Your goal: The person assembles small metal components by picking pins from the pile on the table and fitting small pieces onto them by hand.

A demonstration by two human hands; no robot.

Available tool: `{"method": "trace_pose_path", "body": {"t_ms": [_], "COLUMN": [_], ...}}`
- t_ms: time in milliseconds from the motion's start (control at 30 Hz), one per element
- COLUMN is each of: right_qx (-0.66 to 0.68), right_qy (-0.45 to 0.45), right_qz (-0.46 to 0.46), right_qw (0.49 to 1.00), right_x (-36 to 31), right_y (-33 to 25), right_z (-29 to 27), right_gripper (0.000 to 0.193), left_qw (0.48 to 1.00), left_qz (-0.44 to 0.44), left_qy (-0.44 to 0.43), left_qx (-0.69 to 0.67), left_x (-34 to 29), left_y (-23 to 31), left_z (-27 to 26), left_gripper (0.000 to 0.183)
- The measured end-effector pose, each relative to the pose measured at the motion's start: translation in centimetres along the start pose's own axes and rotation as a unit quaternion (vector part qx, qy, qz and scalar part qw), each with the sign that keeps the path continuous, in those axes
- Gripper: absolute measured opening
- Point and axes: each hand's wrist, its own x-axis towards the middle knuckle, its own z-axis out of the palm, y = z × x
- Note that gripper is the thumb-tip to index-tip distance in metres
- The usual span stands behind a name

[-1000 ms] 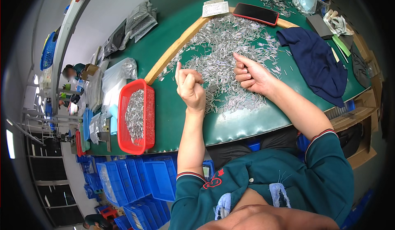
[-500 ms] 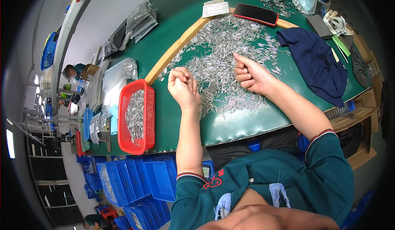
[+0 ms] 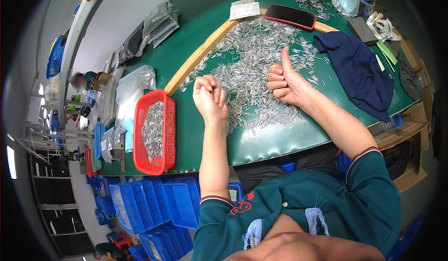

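Observation:
A wide heap of small shiny metal pins [image 3: 254, 51] is spread over the green tabletop. My left hand [image 3: 209, 98] is held above the left side of the heap, fingers curled in toward the thumb; whatever they may grip is hidden. Over the right part of the pins is my right hand [image 3: 288, 82], its fingers folded to the palm and its thumb raised straight away from them. Anything inside those fingers is out of sight. Left of my left hand stands a red plastic basket [image 3: 171, 135] partly filled with the same kind of pins.
Wooden strips [image 3: 199, 51] border the heap, with a phone [image 3: 290, 16] and a paper slip [image 3: 244, 11] resting on them. Dark blue cloth [image 3: 357, 69] lies to the right. Blue bins [image 3: 182, 205] stand below the table's left edge. Another person [image 3: 84, 80] is far left.
My right thumb has lifted from beside the curled fingers and now points up and away. My left hand stays in nearly the same place, fingers still curled.

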Motion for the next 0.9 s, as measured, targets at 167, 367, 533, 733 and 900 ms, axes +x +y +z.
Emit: {"method": "trace_pose_path", "body": {"t_ms": [167, 367, 533, 733, 900], "right_qx": [0.028, 0.205, 0.199, 0.16, 0.102], "right_qy": [-0.016, -0.056, -0.042, -0.015, 0.019], "right_qz": [-0.009, -0.132, -0.171, -0.149, -0.1], "right_qw": [0.999, 0.968, 0.964, 0.976, 0.99], "right_x": [0.0, 0.0, -0.3, -0.1, -0.1], "right_y": [-0.4, -1.8, -1.6, -1.3, -1.0], "right_z": [-0.1, -1.3, -0.6, -0.7, -0.1], "right_gripper": [0.054, 0.052, 0.054, 0.054, 0.043], "left_qw": [0.986, 0.623, 0.563, 0.564, 0.534], "left_qz": [0.028, 0.141, 0.116, 0.238, 0.276], "left_qy": [-0.053, -0.288, -0.252, -0.205, -0.208], "left_qx": [0.158, 0.714, 0.778, 0.764, 0.772], "left_x": [-0.2, -1.5, -1.4, -0.9, -0.5], "left_y": [-0.6, -2.6, -4.9, -5.8, -5.8], "left_z": [0.0, 2.1, 2.9, 2.6, 1.3], "left_gripper": [0.019, 0.08, 0.101, 0.038, 0.018]}}
